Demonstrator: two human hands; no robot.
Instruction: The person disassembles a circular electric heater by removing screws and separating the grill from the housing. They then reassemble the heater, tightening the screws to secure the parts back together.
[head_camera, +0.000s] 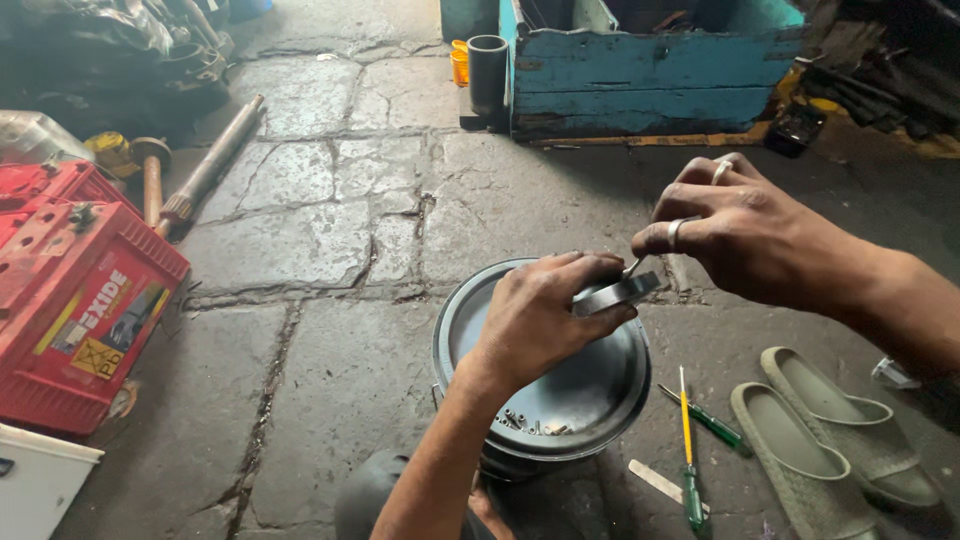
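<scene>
A red battery (75, 300) lies on the stone floor (330, 350) at far left. Your left hand (540, 315) clenches a dark metal ring (612, 293) over the upturned tin lid (560, 400) (small screws lie inside). Your right hand (745, 235) pinches a thin tool (633, 266) touching the ring. Screwdrivers (690, 450) and sandals (830, 430) lie right.

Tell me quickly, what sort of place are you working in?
Probably a roadside vehicle repair workshop: cracked stone floor, a red vehicle battery, a metal shaft, and screwdrivers beside the upturned metal can.
</scene>
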